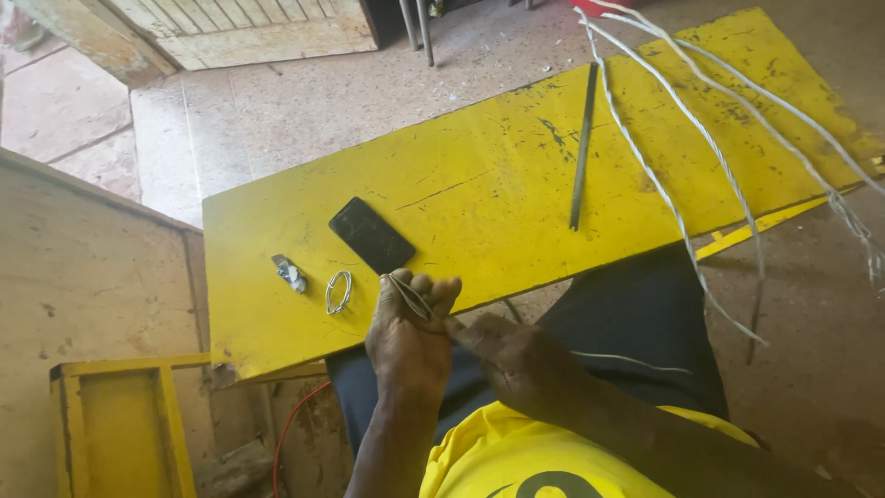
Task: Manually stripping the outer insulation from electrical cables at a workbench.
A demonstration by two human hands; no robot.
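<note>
My left hand (408, 334) is closed around a small loop of white wire (412, 297) just in front of the near edge of a yellow board (479, 175). My right hand (514, 358) sits right beside it, fingers pinched on the same wire, whose tail (627, 361) trails across my dark trousers. Long twisted white wires (701, 138) lie across the right part of the board. A black phone (371, 235), a small wire coil (338, 291) and a small metal piece (289, 273) rest on the board's left part.
A thin dark metal rod (583, 148) lies on the board. A yellow frame (120, 424) and a wooden panel (83, 267) stand at the left. Concrete floor (304, 101) surrounds the board, with a wooden door (240, 28) at the top.
</note>
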